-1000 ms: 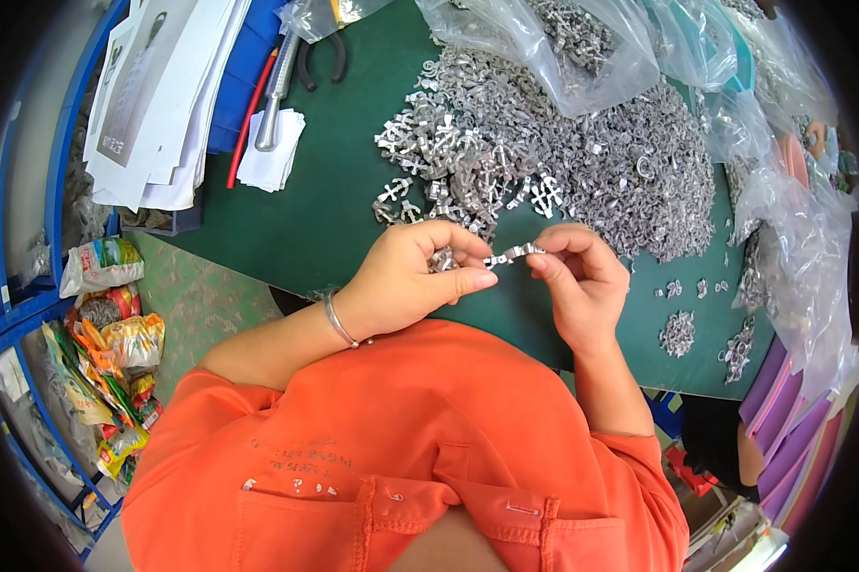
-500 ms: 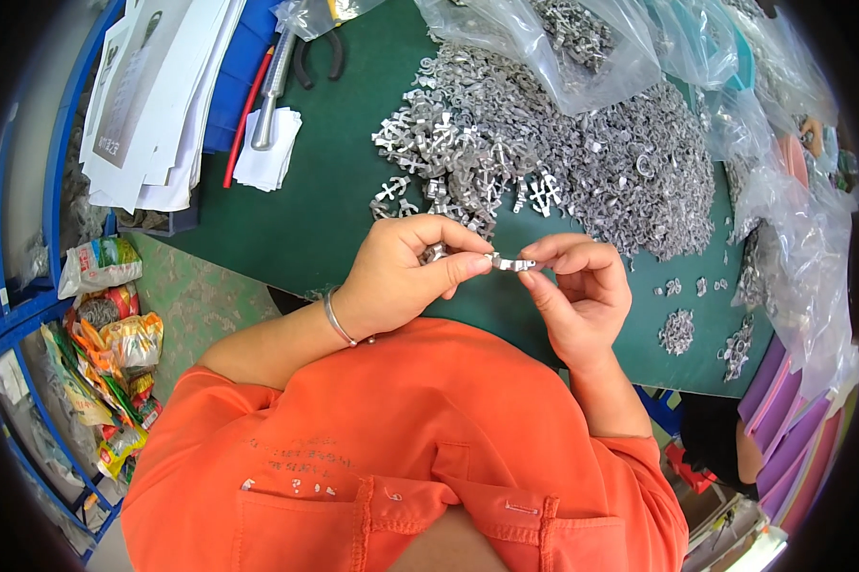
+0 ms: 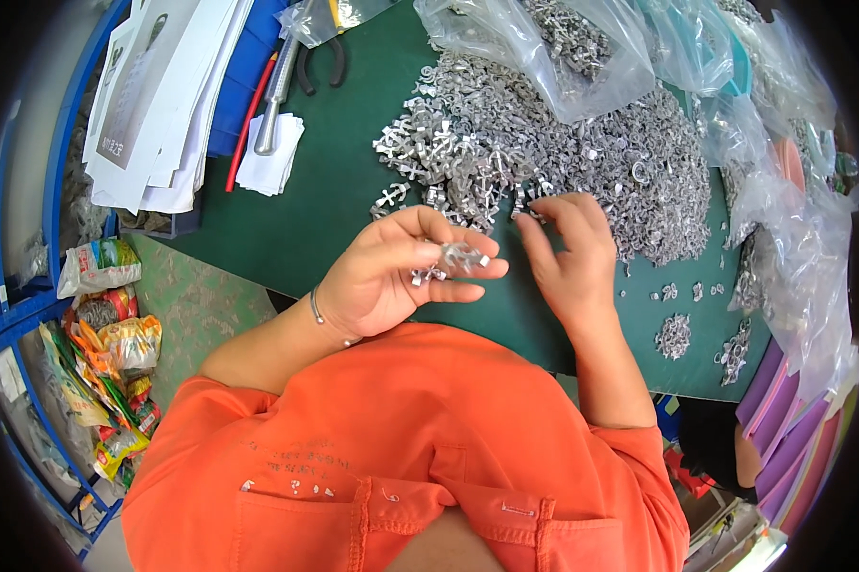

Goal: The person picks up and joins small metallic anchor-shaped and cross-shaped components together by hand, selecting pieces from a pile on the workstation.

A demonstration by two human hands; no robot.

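My left hand (image 3: pixel 372 276) is turned partly palm up, its fingers curled around a few small silvery metal pieces (image 3: pixel 460 255) with stubby arms. One of them hangs below the thumb, near the palm. At the near edge of a heap of similar cross-shaped metal pieces (image 3: pixel 463 157) is my right hand (image 3: pixel 574 250). Its thumb and fingertips are apart, right beside a small piece (image 3: pixel 517 205) at the heap's edge. Whether they touch it is hard to make out.
A large mound of smaller grey metal parts (image 3: pixel 663 181) spreads to the right, under clear plastic bags (image 3: pixel 582 76). Small part clusters (image 3: pixel 674 336) lie at the table's right. Pliers (image 3: pixel 323 67), a red pencil (image 3: pixel 249 124), a metal-tipped tool (image 3: pixel 269 124) and papers (image 3: pixel 158 105) are far left.
My hands have parted. The right hand let go of the metal piece and moved up to the heap; the left turned palm up with the pieces in its fingers.
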